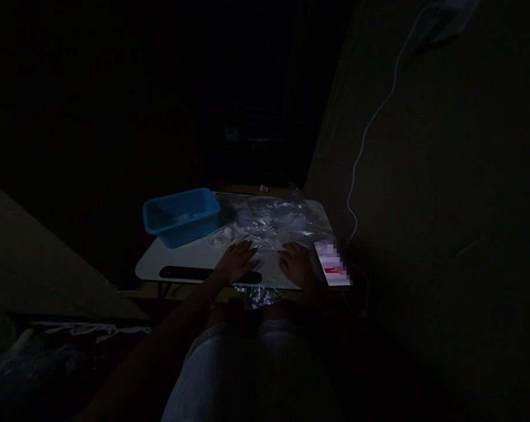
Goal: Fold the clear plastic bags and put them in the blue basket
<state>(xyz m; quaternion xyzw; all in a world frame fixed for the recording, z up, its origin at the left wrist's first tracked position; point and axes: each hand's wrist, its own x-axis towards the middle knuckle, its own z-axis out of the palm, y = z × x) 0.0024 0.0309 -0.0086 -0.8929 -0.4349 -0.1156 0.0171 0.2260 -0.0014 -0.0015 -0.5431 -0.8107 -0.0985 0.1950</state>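
Head view | our left hand (237, 262) and right hand (296, 264) lie spread flat, holding nothing, on clear plastic sheet (269, 225) at bench (181, 261) near edge | dark room: sheet could slip off, or we bump phone (332, 264) at right corner

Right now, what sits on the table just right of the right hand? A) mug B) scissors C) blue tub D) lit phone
D: the lit phone lies at the table's right edge beside the right hand; the blue tub sits at the far left, beyond the left hand.
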